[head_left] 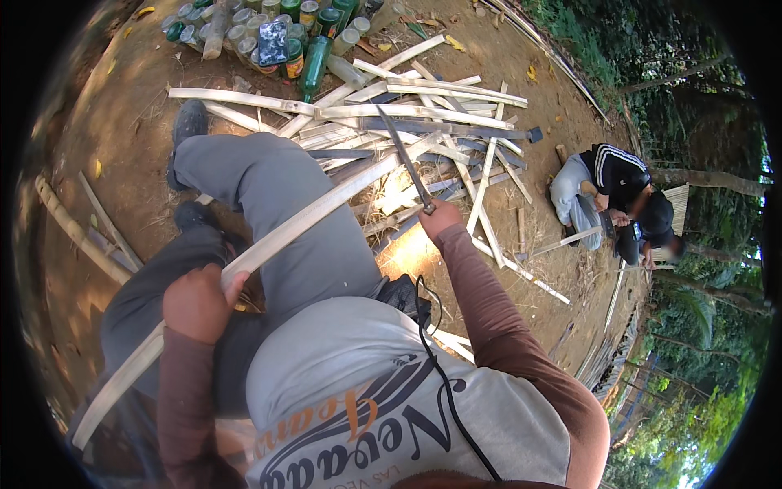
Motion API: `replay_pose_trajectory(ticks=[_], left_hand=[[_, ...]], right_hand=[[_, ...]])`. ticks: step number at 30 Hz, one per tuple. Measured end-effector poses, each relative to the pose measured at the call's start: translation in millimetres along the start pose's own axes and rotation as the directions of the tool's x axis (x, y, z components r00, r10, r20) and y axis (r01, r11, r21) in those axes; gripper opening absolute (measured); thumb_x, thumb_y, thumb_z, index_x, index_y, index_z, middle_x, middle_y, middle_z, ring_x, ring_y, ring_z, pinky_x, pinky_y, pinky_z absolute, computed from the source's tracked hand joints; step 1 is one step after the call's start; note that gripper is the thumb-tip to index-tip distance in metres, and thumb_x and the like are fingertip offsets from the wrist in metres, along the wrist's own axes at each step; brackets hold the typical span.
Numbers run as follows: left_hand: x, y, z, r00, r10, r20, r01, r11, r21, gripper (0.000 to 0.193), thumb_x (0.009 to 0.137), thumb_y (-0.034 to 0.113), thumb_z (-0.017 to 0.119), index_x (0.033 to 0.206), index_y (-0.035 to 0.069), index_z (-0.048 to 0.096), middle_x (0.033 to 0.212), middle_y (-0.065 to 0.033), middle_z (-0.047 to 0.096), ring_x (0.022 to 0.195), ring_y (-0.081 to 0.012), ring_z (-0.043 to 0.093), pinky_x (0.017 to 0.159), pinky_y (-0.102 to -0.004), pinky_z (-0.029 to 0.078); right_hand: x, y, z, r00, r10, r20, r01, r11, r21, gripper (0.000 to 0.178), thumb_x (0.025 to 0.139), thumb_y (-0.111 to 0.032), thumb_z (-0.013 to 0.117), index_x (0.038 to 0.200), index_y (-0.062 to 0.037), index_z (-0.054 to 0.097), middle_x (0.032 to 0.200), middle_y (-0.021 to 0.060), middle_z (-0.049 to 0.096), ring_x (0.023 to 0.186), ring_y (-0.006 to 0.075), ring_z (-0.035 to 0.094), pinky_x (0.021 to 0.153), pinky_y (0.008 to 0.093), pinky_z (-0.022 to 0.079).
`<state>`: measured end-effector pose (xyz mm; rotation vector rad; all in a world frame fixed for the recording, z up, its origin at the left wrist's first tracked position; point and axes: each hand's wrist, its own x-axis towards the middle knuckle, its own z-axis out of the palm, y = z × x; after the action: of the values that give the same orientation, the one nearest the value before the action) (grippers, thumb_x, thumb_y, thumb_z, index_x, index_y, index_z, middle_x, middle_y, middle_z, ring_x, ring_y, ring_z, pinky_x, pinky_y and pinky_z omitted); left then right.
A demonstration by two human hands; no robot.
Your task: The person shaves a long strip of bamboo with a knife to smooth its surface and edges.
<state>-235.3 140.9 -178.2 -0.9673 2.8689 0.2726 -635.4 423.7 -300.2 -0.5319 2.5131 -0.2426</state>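
Note:
My left hand is closed round a long, pale split bamboo strip. The strip slants across my lap, from beyond my knee down past my left forearm. My right hand grips a long, narrow-bladed knife by its handle end. Its dark blade points away from me and crosses over the strip near the far end; whether the two touch, I cannot tell. Just beyond my knees lies a loose pile of split bamboo strips, pale and dark ones mixed.
Many glass bottles and jars stand grouped at the far left, a dark phone-like slab on top. A bamboo pole lies on the dirt ground at left. To the right, a person in black crouches beside another person. A black cable hangs over my shirt.

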Motion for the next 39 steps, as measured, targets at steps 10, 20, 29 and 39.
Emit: replay_pose_trajectory(ticks=[10, 20, 29, 39], left_hand=[[1, -2, 6, 1.000, 0.016, -0.022, -0.016, 1.000, -0.010, 0.053, 0.094, 0.056, 0.069, 0.074, 0.007, 0.063, 0.069, -0.0148, 0.064, 0.064, -0.0349, 0.067, 0.058, -0.0457, 0.053], [3, -1, 2, 1.000, -0.008, 0.030, 0.009, 0.999, -0.046, 0.052, 0.094, 0.056, 0.069, 0.076, 0.007, 0.065, 0.070, -0.0154, 0.066, 0.066, -0.0354, 0.068, 0.060, -0.0463, 0.054], [4, -1, 0, 0.998, -0.013, 0.057, 0.015, 0.999, -0.037, 0.054, 0.095, 0.057, 0.068, 0.075, 0.007, 0.065, 0.070, -0.0157, 0.067, 0.067, -0.0357, 0.069, 0.061, -0.0466, 0.055], [3, 1, 2, 0.998, -0.024, 0.054, 0.026, 0.999, -0.040, 0.055, 0.096, 0.058, 0.067, 0.075, 0.007, 0.065, 0.070, -0.0156, 0.067, 0.067, -0.0355, 0.069, 0.061, -0.0466, 0.055]], right_hand=[[-31, -49, 25, 0.973, -0.191, 0.129, 0.175, 0.977, 0.126, 0.026, 0.091, -0.028, 0.066, 0.100, -0.0044, 0.075, 0.089, 0.0207, 0.074, 0.087, 0.0404, 0.071, 0.081, 0.0461, 0.056], [-28, -47, 24, 0.974, -0.216, 0.067, 0.202, 0.966, 0.163, 0.023, 0.091, -0.026, 0.070, 0.090, -0.0027, 0.073, 0.071, 0.0147, 0.067, 0.065, 0.0284, 0.063, 0.068, 0.0413, 0.052], [-28, -50, 22, 0.976, -0.198, 0.088, 0.186, 0.974, 0.128, 0.026, 0.093, -0.028, 0.069, 0.089, -0.0022, 0.073, 0.072, 0.0159, 0.067, 0.067, 0.0300, 0.064, 0.069, 0.0423, 0.052], [-21, -48, 14, 0.971, -0.224, 0.083, 0.225, 0.974, -0.003, 0.027, 0.091, -0.030, 0.070, 0.092, -0.0032, 0.075, 0.078, 0.0182, 0.071, 0.073, 0.0350, 0.068, 0.072, 0.0448, 0.054]])
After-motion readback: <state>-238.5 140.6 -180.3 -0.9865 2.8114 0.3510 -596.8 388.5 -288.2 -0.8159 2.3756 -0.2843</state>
